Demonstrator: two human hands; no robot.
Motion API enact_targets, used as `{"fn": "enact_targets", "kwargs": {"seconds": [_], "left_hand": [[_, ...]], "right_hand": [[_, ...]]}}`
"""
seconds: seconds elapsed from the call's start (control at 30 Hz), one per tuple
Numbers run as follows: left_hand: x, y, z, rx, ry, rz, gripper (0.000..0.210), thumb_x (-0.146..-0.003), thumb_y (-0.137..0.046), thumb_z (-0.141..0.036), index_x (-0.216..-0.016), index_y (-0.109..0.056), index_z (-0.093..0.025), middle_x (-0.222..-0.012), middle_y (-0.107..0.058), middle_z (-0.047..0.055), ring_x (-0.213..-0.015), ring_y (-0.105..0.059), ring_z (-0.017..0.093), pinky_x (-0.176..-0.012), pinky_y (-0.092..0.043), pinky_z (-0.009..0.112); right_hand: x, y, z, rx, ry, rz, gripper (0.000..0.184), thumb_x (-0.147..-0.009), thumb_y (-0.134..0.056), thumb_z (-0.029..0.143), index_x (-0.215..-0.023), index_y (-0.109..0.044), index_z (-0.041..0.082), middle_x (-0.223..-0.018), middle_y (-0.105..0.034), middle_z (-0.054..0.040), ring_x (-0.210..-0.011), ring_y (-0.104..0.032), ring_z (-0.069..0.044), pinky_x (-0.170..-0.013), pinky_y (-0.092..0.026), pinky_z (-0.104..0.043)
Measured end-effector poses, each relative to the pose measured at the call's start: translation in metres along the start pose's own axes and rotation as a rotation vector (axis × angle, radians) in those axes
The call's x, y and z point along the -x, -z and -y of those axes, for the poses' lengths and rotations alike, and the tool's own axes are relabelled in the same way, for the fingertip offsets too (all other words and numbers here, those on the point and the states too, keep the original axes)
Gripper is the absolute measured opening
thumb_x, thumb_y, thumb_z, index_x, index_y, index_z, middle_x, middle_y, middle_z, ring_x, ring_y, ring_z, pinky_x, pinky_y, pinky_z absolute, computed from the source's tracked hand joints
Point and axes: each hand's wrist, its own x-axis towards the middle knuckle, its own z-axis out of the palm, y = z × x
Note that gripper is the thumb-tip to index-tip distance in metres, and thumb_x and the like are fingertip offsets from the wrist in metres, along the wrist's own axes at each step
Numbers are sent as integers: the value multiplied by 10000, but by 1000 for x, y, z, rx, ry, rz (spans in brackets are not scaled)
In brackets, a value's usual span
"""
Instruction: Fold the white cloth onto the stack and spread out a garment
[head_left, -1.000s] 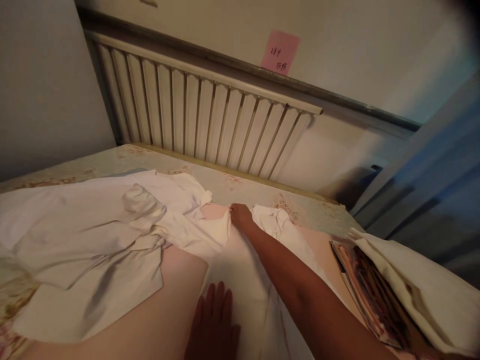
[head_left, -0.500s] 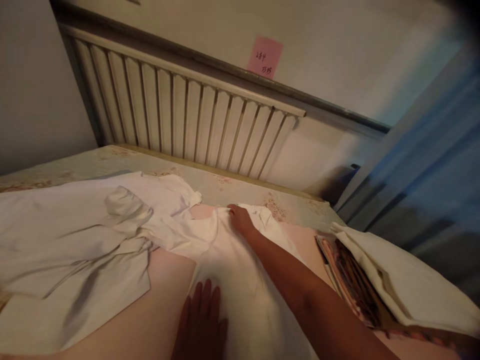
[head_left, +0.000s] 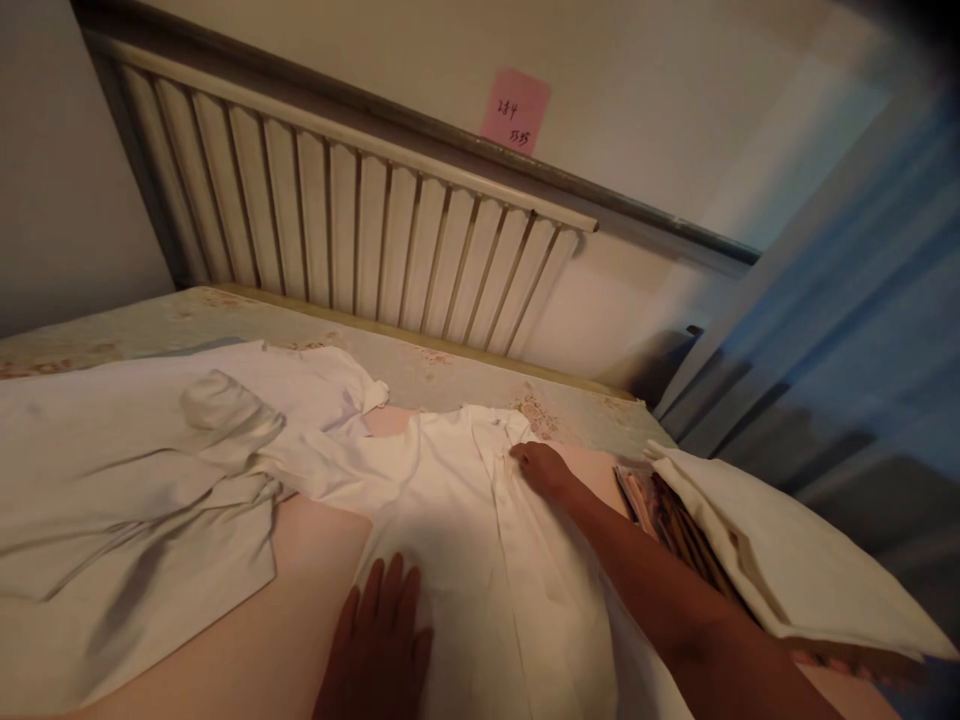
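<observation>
A white shirt [head_left: 450,520] lies spread out in front of me, its fabric slightly creased lengthwise. My left hand [head_left: 382,630] rests flat on its near left part, fingers stretched out. At the shirt's far right side, my right hand [head_left: 541,468] has its fingers curled and pinched on the fabric edge. More crumpled white fabric [head_left: 187,490] spreads to the left, with a bunched, sleeve-like part on top. Whether it is one piece with the shirt, I cannot tell.
Beneath lies a pinkish sheet [head_left: 322,560] over a floral cover [head_left: 420,365]. Folded pink and brown cloths [head_left: 679,530] and a cream folded cloth [head_left: 810,560] are stacked at right. A radiator [head_left: 360,230] stands behind; a blue curtain [head_left: 847,300] hangs at right.
My right hand has moved right and slightly nearer, drawing the shirt's fabric across, so it lies flatter at the top. My left hand stays flat on the shirt. The view has shifted slightly.
</observation>
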Motion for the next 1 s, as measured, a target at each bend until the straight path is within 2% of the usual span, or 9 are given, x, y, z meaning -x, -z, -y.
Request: {"fn": "enact_targets", "kwargs": {"seconds": [0.13, 0.27, 0.4, 0.53, 0.63, 0.7, 0.83, 0.93, 1.0], "left_hand": [[0, -3, 1, 2, -7, -14, 534, -897, -394, -357, -1393, -522, -208, -1521, -396, 107, -1403, -349, 346, -1107, -291, 584], [1, -3, 1, -2, -11, -28, 542, -896, -394, -369, -1396, -520, -204, -1515, -407, 101, -1400, -357, 337, -1108, -299, 565], [1, -3, 1, -6, -4, -36, 535, -890, -392, -364, -1381, -538, -210, -1506, -423, 93, -1388, -378, 329, -1101, -313, 559], [2, -8, 4, 9, -10, -57, 536, -885, -406, -372, -1385, -531, -226, -1505, -429, 86, -1390, -376, 321, -1105, -312, 552], [3, -12, 6, 15, -23, -55, 540, -887, -407, -396, -1391, -523, -241, -1507, -429, 76, -1391, -374, 318, -1099, -321, 548], [3, -14, 7, 18, -23, -39, 546, -888, -402, -414, -1393, -521, -243, -1509, -426, 73, -1397, -365, 316, -1096, -323, 546], [2, -14, 7, 14, -18, -31, 552, -887, -399, -435, -1379, -536, -226, -1513, -418, 81, -1399, -360, 317, -1108, -304, 549], [2, -11, 7, 17, -31, -45, 551, -890, -387, -420, -1380, -534, -215, -1509, -423, 92, -1391, -373, 326, -1100, -311, 556], [1, -7, 6, 30, -38, -60, 546, -897, -376, -410, -1377, -536, -205, -1503, -433, 104, -1388, -375, 333, -1099, -309, 561]], "right_hand": [[1, 3, 0, 55, 19, 15, 325, -843, -469, 150, -1059, -698, 228, -1036, -708, -65, -960, -615, -182, -836, -388, -249], [3, 9, -3, 75, 19, 20, 265, -836, -476, 157, -949, -707, 221, -975, -721, -39, -915, -621, -155, -790, -379, -213], [2, 18, -18, 96, -67, -8, 258, -832, -469, 146, -927, -697, 218, -913, -729, -20, -845, -632, -132, -734, -385, -193], [-7, 34, -52, 174, -264, -65, 236, -832, -488, 137, -944, -695, 165, -925, -720, -111, -884, -655, -184, -740, -407, -240], [-13, 43, -79, 234, -392, -101, 286, -887, -444, 128, -1058, -671, 103, -1005, -689, -214, -980, -661, -233, -798, -426, -298], [-16, 42, -92, 253, -442, -99, 291, -911, -442, 125, -1112, -648, 83, -1036, -673, -241, -1019, -657, -251, -832, -441, -332], [-17, 29, -104, 227, -465, -36, 220, -926, -559, 232, -1071, -655, 98, -1035, -680, -183, -1006, -657, -248, -867, -489, -388], [-10, 25, -108, 166, -412, -19, 291, -935, -583, 372, -1122, -630, 154, -1123, -660, -91, -1015, -638, -207, -908, -508, -423], [-1, 29, -108, 127, -364, -56, 335, -942, -570, 404, -1189, -599, 180, -1222, -620, -77, -1083, -608, -210, -956, -488, -450]]}}
